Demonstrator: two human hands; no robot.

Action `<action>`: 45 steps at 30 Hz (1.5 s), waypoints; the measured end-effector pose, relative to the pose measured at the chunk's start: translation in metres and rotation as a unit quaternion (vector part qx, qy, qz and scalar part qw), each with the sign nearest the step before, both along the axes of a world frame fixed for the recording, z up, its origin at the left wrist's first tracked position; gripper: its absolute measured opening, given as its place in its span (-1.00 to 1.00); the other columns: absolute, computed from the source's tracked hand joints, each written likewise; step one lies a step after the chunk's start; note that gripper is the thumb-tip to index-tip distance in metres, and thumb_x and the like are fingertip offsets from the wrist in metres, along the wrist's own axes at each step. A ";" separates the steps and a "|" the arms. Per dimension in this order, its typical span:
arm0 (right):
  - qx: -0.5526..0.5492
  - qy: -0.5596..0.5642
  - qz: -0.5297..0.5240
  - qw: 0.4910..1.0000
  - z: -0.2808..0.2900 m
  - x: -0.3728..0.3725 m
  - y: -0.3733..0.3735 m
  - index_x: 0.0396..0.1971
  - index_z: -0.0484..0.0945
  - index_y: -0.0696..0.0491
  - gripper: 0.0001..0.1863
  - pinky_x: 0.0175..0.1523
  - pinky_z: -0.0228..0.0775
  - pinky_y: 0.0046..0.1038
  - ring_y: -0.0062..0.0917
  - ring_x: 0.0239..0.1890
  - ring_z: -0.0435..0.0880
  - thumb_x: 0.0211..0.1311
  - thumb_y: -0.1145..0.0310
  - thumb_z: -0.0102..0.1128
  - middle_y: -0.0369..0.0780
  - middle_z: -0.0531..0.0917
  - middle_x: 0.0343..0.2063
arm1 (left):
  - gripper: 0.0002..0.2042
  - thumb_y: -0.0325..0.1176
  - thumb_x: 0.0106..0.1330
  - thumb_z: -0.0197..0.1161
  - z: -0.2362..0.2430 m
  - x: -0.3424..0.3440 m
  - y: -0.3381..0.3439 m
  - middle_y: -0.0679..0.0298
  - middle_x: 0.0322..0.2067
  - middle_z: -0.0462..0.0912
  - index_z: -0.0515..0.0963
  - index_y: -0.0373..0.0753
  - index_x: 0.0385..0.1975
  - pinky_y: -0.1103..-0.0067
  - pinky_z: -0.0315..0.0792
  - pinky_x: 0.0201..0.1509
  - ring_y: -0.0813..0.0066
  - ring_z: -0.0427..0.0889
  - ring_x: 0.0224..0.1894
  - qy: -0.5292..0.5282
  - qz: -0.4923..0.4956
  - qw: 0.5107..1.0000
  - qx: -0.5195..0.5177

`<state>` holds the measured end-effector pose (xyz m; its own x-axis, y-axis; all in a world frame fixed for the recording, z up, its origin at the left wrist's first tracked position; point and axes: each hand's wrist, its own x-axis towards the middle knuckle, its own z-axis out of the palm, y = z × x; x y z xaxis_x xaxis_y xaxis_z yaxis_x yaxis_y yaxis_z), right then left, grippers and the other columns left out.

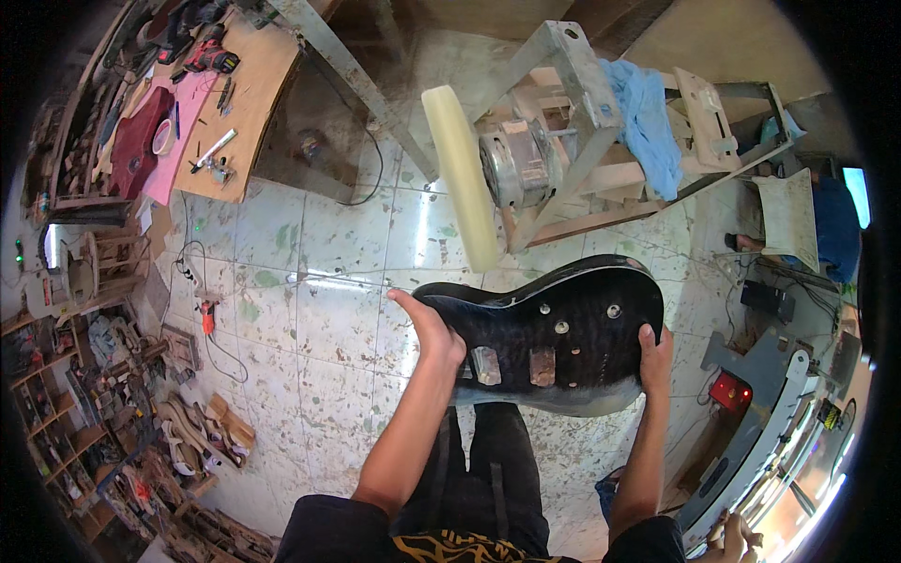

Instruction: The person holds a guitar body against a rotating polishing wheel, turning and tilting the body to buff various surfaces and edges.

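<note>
Near side of yellow wheel (460, 178): black guitar body (514, 333), held over tiled floor (338, 394), gap to wheel visible.
L hand (437, 340): holding horned end, thumb sticking out, fingers hidden underneath.
R hand (655, 355): clasping rounded end, thumb on top.
Buffing tip: prob. best w/ firm grip both ends, shallow angle, light pressure, no edge catching.
Long axis: approx. side to side; horns L, wide end R.

Person's l. hand (436, 335) and r. hand (656, 358) are gripping opp. ends of a blk. guitar body (601, 349) nr. a pale wheel (458, 178); a red-and-blk. drill (208, 56) is lying on a workbench (261, 94), upper l.
</note>
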<state>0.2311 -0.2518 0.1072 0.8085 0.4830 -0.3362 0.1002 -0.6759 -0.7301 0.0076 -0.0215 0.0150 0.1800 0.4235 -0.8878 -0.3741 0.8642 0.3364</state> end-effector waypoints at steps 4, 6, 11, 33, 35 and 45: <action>0.001 0.002 0.009 1.000 0.007 0.012 0.014 -0.08 0.47 0.24 -0.22 0.01 0.30 -0.46 -0.49 -0.16 0.51 0.08 -0.27 0.08 -0.15 0.59 -0.20 | 0.07 0.56 0.03 -0.40 -0.002 0.011 0.007 0.08 0.33 -0.02 -0.13 -0.33 0.32 0.39 -0.06 0.38 0.23 0.03 0.35 0.082 0.027 0.996 -0.020; 0.001 0.007 -0.005 1.000 0.011 0.013 0.022 -0.08 0.47 0.23 -0.24 0.01 0.30 -0.46 -0.50 -0.17 0.51 0.09 -0.26 0.09 -0.16 0.59 -0.21 | 0.07 0.55 0.05 -0.41 -0.005 0.012 0.011 0.10 0.35 -0.12 -0.21 -0.33 0.33 0.40 -0.09 0.39 0.24 -0.04 0.37 0.021 0.031 0.999 0.002; 0.004 0.004 -0.031 1.000 0.012 0.017 0.029 -0.10 0.48 0.22 -0.29 -0.01 0.31 -0.48 -0.53 -0.20 0.52 0.10 -0.21 0.12 -0.20 0.60 -0.25 | 0.05 0.52 0.09 -0.45 -0.005 0.024 0.019 0.10 0.38 -0.32 -0.35 -0.33 0.33 0.44 -0.33 0.42 0.27 -0.29 0.42 0.008 0.027 0.999 -0.034; 0.014 0.054 -0.064 0.996 -0.054 -0.008 0.023 -0.02 0.41 0.26 -0.29 0.03 0.32 -0.45 -0.46 -0.16 0.52 0.19 -0.17 0.04 -0.14 0.56 -0.15 | 0.00 0.48 0.14 -0.45 -0.023 0.015 0.052 -0.03 0.30 0.04 -0.11 -0.40 0.30 0.28 0.01 0.35 0.11 0.09 0.32 0.049 -0.015 0.999 0.001; 0.026 0.071 -0.082 0.994 -0.058 -0.012 0.023 -0.01 0.40 0.27 -0.29 0.03 0.32 -0.45 -0.45 -0.15 0.52 0.20 -0.16 0.02 -0.13 0.56 -0.15 | 0.00 0.48 0.14 -0.45 -0.024 0.014 0.054 -0.03 0.29 0.06 -0.10 -0.40 0.30 0.26 0.03 0.34 0.11 0.10 0.32 0.048 -0.017 0.999 0.009; 0.030 0.088 -0.120 0.988 -0.068 -0.025 0.017 0.02 0.37 0.28 -0.27 0.05 0.31 -0.42 -0.43 -0.11 0.51 0.20 -0.16 0.02 -0.11 0.53 -0.10 | -0.01 0.47 0.15 -0.44 -0.016 0.013 0.061 -0.04 0.27 0.12 -0.05 -0.41 0.28 0.21 0.08 0.31 0.10 0.15 0.29 0.085 -0.039 0.996 0.002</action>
